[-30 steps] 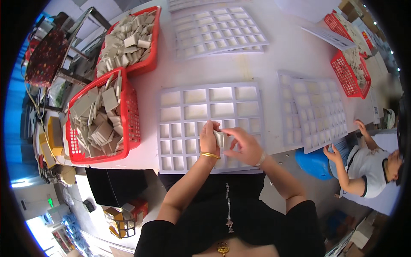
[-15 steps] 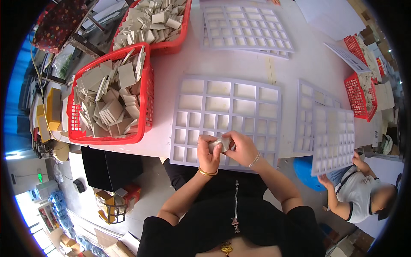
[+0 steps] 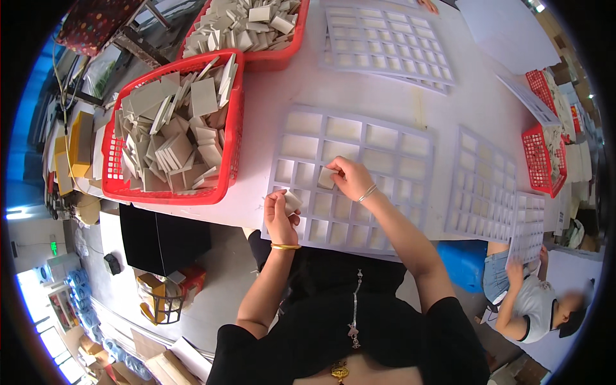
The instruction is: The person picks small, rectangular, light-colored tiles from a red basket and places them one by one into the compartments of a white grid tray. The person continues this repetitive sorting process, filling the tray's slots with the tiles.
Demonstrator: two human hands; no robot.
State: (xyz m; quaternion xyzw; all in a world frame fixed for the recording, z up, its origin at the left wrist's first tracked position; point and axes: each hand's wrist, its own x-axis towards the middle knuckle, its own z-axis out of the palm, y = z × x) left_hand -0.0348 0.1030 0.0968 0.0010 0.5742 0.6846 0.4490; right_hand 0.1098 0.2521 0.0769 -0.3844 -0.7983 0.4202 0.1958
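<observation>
Compartment tray: near edge of table
Left hand: closed around pale tile(s), count unclear, tray's left edge
Right hand: pinching 1 square tile over tray

A yellow box stands at far left, dotted dark fabric at upper left, a blue object at right.

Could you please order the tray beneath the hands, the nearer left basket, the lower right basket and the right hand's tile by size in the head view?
Tray, nearer left basket: too alike to rank
Lower right basket
Tile in right hand
</observation>
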